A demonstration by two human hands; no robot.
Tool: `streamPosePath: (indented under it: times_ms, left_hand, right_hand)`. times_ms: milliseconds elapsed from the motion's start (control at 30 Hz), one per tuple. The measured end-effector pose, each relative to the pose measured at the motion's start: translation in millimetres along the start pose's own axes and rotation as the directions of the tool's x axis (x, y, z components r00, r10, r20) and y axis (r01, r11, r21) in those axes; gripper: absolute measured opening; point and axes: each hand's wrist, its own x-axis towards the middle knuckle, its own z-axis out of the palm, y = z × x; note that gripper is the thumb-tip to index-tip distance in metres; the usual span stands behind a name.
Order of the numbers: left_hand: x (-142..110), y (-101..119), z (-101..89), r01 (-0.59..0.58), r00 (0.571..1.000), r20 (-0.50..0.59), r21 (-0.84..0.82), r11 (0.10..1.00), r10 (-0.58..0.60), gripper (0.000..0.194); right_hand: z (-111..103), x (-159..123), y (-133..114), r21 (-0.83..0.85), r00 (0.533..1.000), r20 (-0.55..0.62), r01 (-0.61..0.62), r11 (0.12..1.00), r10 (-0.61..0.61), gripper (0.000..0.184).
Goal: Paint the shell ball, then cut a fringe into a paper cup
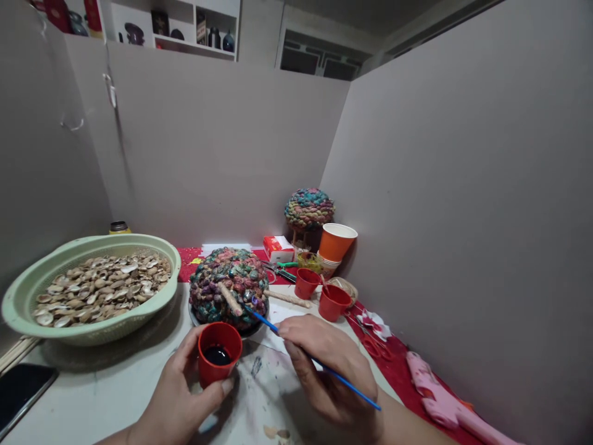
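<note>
Tabletop beneath red cup and paintbrush

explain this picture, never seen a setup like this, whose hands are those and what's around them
There is no machine: those are a person's bare hands, seen from a camera worn on their head, looking forward and down. The left hand holds a small red plastic cup with dark liquid; the right hand grips a slim blue brush, pointing at a multicoloured, knobbly dome. A wide light-green plastic basin of brown shells sits left on the pale table; two more red cups stand beyond the right hand.
</note>
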Motion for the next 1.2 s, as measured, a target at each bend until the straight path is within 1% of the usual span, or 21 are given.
streamPosePath:
  times_ms: [67, 200, 367, 433, 533, 733, 800, 900, 1000, 1200]
  left_hand:
    - [0, -3, -0.3, -0.005, 1.000, 0.009, 0.003, 1.000, 0.005, 0.053]
    - [1, -13, -1.7, -0.019, 1.000, 0.014, 0.004, 1.000, 0.019, 0.055]
    - [0, -24, -3.2, 0.001, 0.999, 0.033, 0.000, 1.000, -0.001, 0.055]
    - [0, -25, -3.2, 0.013, 0.999, 0.042, -0.015, 1.000, -0.012, 0.056]
    - [0, -23, -3.1, 0.021, 1.000, 0.016, -0.032, 0.999, -0.021, 0.057]
    - [1, -19, -5.1, -0.006, 1.000, -0.011, -0.023, 1.000, 0.006, 0.055]
    - [0, -16, -3.6, -0.003, 1.000, -0.008, -0.022, 1.000, 0.003, 0.054]
    - [-2, -12, 2.6, 0.011, 0.997, -0.078, -0.068, 0.998, -0.016, 0.054]
    - [-5, -10, 8.4, 0.019, 0.987, -0.154, -0.098, 0.995, -0.034, 0.055]
    - [-3, -15, 7.3, 0.024, 0.986, -0.165, -0.010, 1.000, -0.025, 0.062]
  right_hand:
    - [1, -1, -1, 0.004, 1.000, 0.017, 0.016, 1.000, -0.016, 0.027]
    - [-1, -4, -2, 0.016, 0.999, 0.030, -0.012, 1.000, 0.011, 0.026]
    - [-7, -8, -1, 0.016, 1.000, 0.028, -0.001, 1.000, 0.000, 0.031]
    - [-8, -10, 1, -0.007, 1.000, 0.024, 0.018, 1.000, -0.018, 0.033]
    - [-6, -12, 3, -0.005, 0.998, 0.036, 0.042, 0.999, -0.042, 0.035]
    - [-12, -9, 3, 0.036, 0.991, 0.096, 0.086, 0.996, -0.089, 0.034]
    - [-13, -9, 3, 0.021, 0.993, 0.087, 0.084, 0.996, -0.086, 0.034]
    - [-14, -8, 4, 0.005, 0.996, 0.064, 0.068, 0.998, -0.068, 0.032]
    - [-15, -7, 4, 0.013, 0.995, 0.082, 0.050, 0.999, -0.051, 0.029]
    - [-18, -6, 2, -0.013, 0.997, 0.042, 0.068, 0.998, -0.067, 0.029]
